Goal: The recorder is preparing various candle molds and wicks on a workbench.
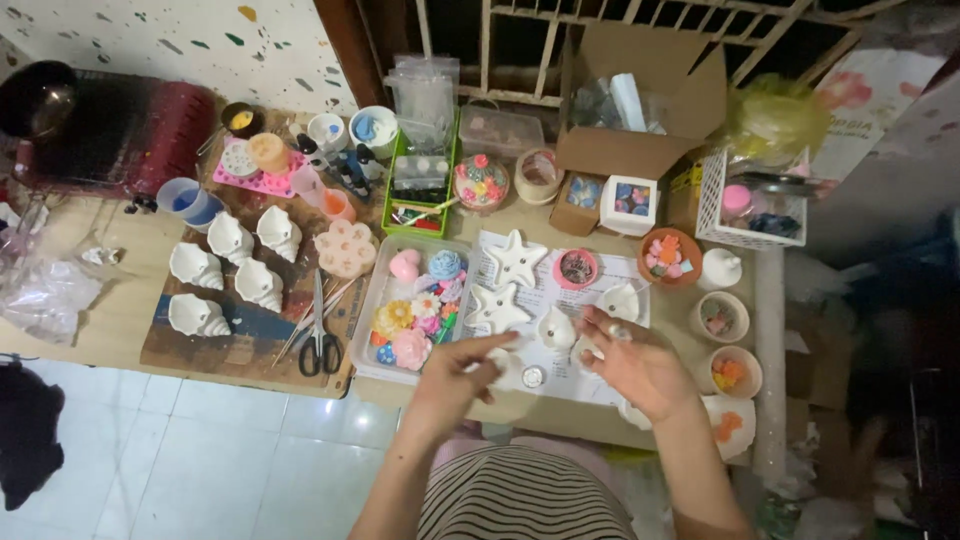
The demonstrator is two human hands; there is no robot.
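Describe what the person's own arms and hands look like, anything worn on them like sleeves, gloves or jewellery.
Both arms are bare from the elbow down, with no sleeves in view. The left hand and the right hand wear no gloves, and no watch or bracelet shows at either wrist. Whether there is a ring is too small to tell. Between the arms, a black-and-white striped top covers the torso.

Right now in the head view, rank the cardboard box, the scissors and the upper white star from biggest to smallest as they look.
1. cardboard box, clearly largest.
2. scissors and upper white star look about alike: the scissors longer and thinner, the star wider, so I won't rank them.
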